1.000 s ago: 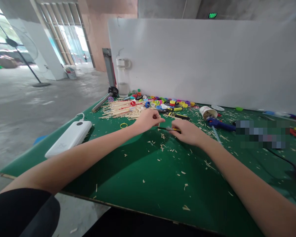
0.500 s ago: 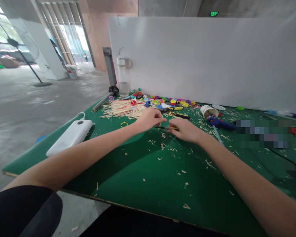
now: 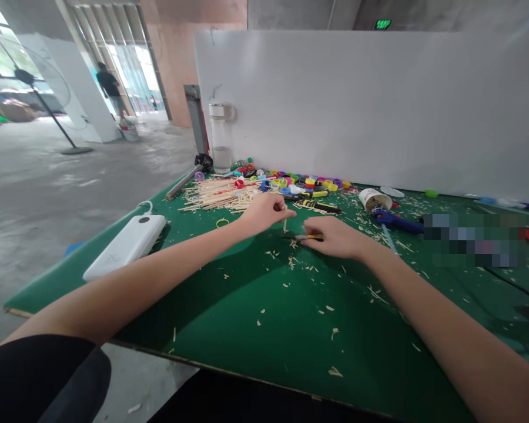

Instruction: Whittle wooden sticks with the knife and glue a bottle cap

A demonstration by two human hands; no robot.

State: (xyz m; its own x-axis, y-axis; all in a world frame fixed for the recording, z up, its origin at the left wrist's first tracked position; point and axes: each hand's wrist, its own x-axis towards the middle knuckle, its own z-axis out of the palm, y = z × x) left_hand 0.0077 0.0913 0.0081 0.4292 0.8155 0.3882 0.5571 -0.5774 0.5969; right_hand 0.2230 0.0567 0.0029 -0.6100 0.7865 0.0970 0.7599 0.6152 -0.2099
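Over the green tabletop (image 3: 229, 317), my left hand (image 3: 263, 212) pinches a short wooden stick (image 3: 285, 225), which points downward from the fingertips. My right hand (image 3: 335, 236) is closed around a utility knife (image 3: 316, 237) with a yellow-and-dark handle. Its dark blade reaches left, just below the stick and apart from it as far as I can see. Pale wood shavings (image 3: 292, 259) lie beneath both hands. Behind my left hand is a loose pile of wooden sticks (image 3: 216, 194), and a yellow ring (image 3: 222, 222) lies near my left forearm.
Coloured bottle caps (image 3: 286, 183) and yellow-black pliers (image 3: 320, 206) lie at the back. A tipped paper cup (image 3: 374, 201) and a blue glue gun (image 3: 397, 221) are right. A white power bank (image 3: 126, 247) lies left; a glass bottle (image 3: 221, 138) stands by the white board (image 3: 370, 106).
The stick in my left hand has turned from roughly level to pointing down. My right hand and the knife have dropped slightly. A person has come into view by the far doorway.
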